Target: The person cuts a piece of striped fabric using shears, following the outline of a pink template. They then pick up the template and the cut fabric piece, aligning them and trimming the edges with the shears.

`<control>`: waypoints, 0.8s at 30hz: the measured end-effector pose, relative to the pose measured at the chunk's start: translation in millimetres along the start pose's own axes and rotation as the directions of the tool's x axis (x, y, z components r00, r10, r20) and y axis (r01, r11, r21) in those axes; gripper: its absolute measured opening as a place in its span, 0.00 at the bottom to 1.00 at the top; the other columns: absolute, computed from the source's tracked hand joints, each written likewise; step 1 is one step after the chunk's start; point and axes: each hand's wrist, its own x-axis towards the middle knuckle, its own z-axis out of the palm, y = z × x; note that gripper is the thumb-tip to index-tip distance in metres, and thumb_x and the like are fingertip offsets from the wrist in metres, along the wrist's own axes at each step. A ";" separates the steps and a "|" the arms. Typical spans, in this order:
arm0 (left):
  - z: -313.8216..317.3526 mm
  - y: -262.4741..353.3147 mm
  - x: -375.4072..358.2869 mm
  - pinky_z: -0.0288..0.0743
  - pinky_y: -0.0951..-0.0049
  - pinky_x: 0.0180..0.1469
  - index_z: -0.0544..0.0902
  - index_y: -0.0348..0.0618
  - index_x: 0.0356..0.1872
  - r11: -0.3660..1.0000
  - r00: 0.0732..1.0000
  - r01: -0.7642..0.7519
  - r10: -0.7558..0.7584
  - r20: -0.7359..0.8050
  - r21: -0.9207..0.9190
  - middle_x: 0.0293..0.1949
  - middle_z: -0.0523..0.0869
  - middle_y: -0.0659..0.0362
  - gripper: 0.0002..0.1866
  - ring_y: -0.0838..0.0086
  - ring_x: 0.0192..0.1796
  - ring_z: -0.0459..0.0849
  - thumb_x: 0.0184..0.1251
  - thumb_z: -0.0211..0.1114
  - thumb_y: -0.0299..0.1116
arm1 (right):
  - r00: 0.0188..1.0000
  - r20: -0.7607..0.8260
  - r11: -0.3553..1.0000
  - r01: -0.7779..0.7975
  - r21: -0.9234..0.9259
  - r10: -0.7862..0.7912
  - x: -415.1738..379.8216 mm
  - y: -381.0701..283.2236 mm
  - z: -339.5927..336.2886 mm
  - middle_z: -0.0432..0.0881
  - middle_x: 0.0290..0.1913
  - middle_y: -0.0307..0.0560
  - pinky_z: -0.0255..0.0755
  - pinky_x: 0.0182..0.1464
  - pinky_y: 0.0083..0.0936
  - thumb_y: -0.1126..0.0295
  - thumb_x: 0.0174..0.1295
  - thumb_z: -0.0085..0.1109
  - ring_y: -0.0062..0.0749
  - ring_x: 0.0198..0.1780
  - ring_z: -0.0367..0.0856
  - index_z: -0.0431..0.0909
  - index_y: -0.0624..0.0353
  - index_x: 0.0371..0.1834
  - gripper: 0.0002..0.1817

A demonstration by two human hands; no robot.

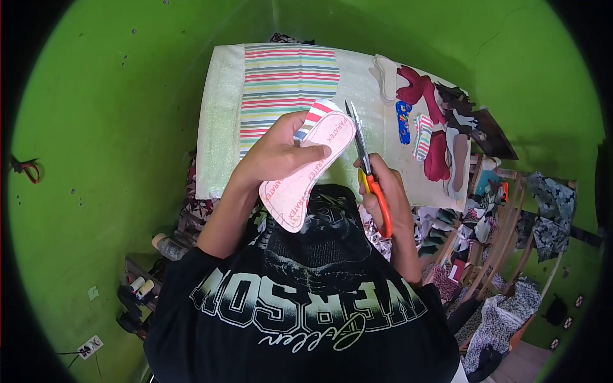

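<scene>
Between the thumb and fingers of my left hand [281, 151] is a pale pink sole-shaped piece [296, 185] printed PARATEX, with an outline drawn along its edge. Striped fabric [318, 113] shows at its upper end, behind the pink layer. My right hand [388, 195] grips scissors [363, 143] with orange and yellow handles. The blades point up, close to the right of the piece's upper end, slightly parted. Whether they touch the piece I cannot tell.
On the white table [220, 121] lies a striped cloth [290, 76]. Cut shapes in cream, maroon [436, 156], blue [403, 121] and stripes lie at its right. A wooden rack [504, 236] with fabrics stands at the right; a bottle [169, 247] is at the lower left.
</scene>
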 end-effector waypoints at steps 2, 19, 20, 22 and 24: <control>-3.2 1.2 0.7 0.80 0.77 0.45 0.76 0.31 0.58 0.999 1.000 0.003 -0.004 0.014 0.042 0.47 0.86 0.57 0.22 0.79 0.45 0.85 0.63 0.69 0.22 | 0.998 0.045 0.999 -0.035 0.032 0.034 -2.4 1.6 -4.5 0.70 0.22 0.48 0.68 0.30 0.32 0.20 0.52 0.52 0.41 0.24 0.75 0.69 0.66 0.48 0.51; -6.8 4.0 1.9 0.79 0.76 0.40 0.79 0.33 0.54 0.991 0.983 0.043 -0.064 0.173 0.124 0.41 0.86 0.57 0.20 0.79 0.38 0.84 0.60 0.71 0.25 | 0.998 -0.052 0.936 -0.005 0.351 0.024 -2.3 18.3 -0.3 0.74 0.25 0.35 0.65 0.21 0.21 0.38 0.61 0.64 0.19 0.20 0.73 0.74 0.62 0.53 0.36; -6.1 0.4 2.4 0.79 0.76 0.40 0.79 0.33 0.54 0.991 0.982 0.045 -0.066 0.175 0.123 0.41 0.86 0.57 0.20 0.79 0.38 0.84 0.60 0.71 0.25 | 0.994 -0.090 0.894 -0.017 0.448 0.063 -0.6 17.1 0.3 0.78 0.29 0.35 0.72 0.27 0.18 0.58 0.61 0.71 0.19 0.25 0.77 0.74 0.63 0.54 0.26; -4.0 -8.6 4.4 0.79 0.75 0.42 0.80 0.33 0.52 0.972 0.977 -0.064 0.015 0.214 0.227 0.41 0.86 0.56 0.19 0.78 0.40 0.84 0.59 0.71 0.26 | 0.973 -0.218 0.886 0.034 0.463 0.077 9.8 11.2 10.0 0.80 0.30 0.38 0.73 0.31 0.18 0.65 0.58 0.72 0.19 0.28 0.78 0.74 0.64 0.54 0.24; 0.8 -9.3 6.4 0.78 0.74 0.43 0.80 0.33 0.51 0.962 0.964 -0.102 0.033 0.263 0.254 0.41 0.86 0.56 0.18 0.77 0.40 0.84 0.59 0.71 0.26 | 0.936 -0.335 0.841 0.093 0.534 0.109 20.1 1.9 13.0 0.83 0.34 0.43 0.75 0.41 0.17 0.76 0.53 0.74 0.20 0.36 0.81 0.73 0.66 0.53 0.26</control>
